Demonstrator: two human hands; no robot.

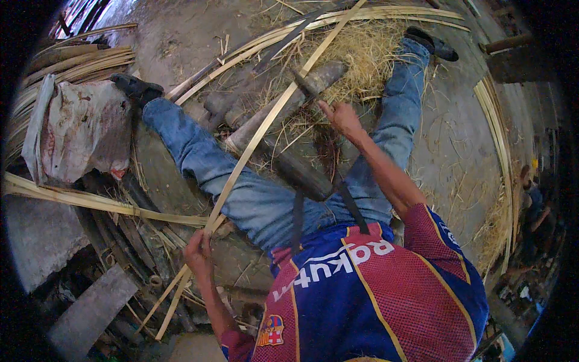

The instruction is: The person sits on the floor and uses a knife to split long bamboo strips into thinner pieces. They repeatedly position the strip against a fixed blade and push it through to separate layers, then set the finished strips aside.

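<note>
2 bare hands and 1 long, pale strip are shown from above, the strip being laid diagonally from the upper edge of the view, across a wooden log, over the thigh on the person's left and down to the left hand. By that hand the strip is grasped between thumb and fingers, near its lower part. Across the strip, above the log, a dark, blade-like tool is set. The right hand is held curled at the near end of the tool; whether the tool is gripped cannot be told. The person is seated on the floor, with the 2 legs, clad in blue jeans, spread to either side of the log. Between the thighs a dark, rounded block is seen. Beyond the log, near the foot on the right, a heap of straw-coloured shavings is spread. At the left, a pale, stained sack is placed beside a bundle of strips; further long strips are laid along the right side.
</note>
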